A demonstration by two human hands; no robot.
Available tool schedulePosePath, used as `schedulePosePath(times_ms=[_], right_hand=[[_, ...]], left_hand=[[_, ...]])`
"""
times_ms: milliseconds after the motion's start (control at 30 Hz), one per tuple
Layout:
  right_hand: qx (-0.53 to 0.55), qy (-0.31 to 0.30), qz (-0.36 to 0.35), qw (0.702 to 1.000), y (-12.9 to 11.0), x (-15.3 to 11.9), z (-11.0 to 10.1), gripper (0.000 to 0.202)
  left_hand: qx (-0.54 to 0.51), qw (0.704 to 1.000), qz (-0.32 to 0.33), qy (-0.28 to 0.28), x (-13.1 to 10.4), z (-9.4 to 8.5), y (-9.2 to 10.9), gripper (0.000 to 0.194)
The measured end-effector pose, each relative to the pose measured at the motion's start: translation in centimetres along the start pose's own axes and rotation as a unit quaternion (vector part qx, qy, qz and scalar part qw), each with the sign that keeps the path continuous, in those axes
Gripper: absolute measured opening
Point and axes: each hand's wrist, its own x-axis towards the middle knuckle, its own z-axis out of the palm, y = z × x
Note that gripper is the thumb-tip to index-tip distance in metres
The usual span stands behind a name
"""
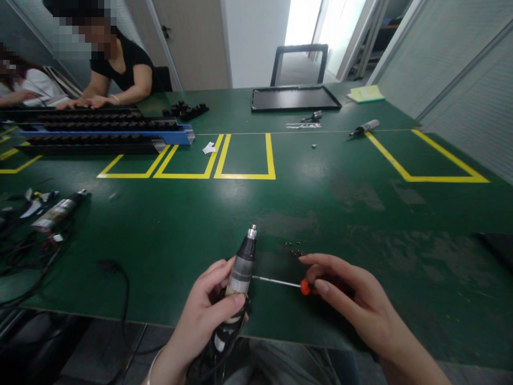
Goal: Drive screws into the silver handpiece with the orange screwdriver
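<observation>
My left hand (pixel 218 302) is wrapped round an electric screwdriver (pixel 241 272), its metal nose tilted up and away from me. A screwdriver (pixel 277 281) with a thin shaft and a red-and-black handle is held in my right hand (pixel 352 297). Its tip meets the side of the electric screwdriver's body, though whether it touches is hard to tell. The right index finger stretches toward several small screws (pixel 296 252) lying on the green table (pixel 180 214). My right palm hides much of the handle.
Another electric screwdriver (pixel 60 211) lies among cables at the left. Black and blue rails (pixel 184 135) stand farther back, near two people. A black tray (pixel 296 100), a grey tool (pixel 366 127) and a yellow notepad (pixel 366 94) lie toward the far side.
</observation>
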Motion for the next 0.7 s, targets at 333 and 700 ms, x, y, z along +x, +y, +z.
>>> schedulePosePath(times_ms=[333, 700], right_hand=[[-0.068, 0.016, -0.02, 0.997, -0.27, -0.18, -0.03, 0.026], [-0.034, -0.003, 0.01, 0.999, -0.02, -0.02, 0.01, 0.032]], left_hand=[[-0.008, 1.0, 0.009, -0.004, 0.13, 0.09, -0.13, 0.038], [-0.009, 1.0, 0.004, -0.008, 0.01, -0.06, -0.25, 0.04]])
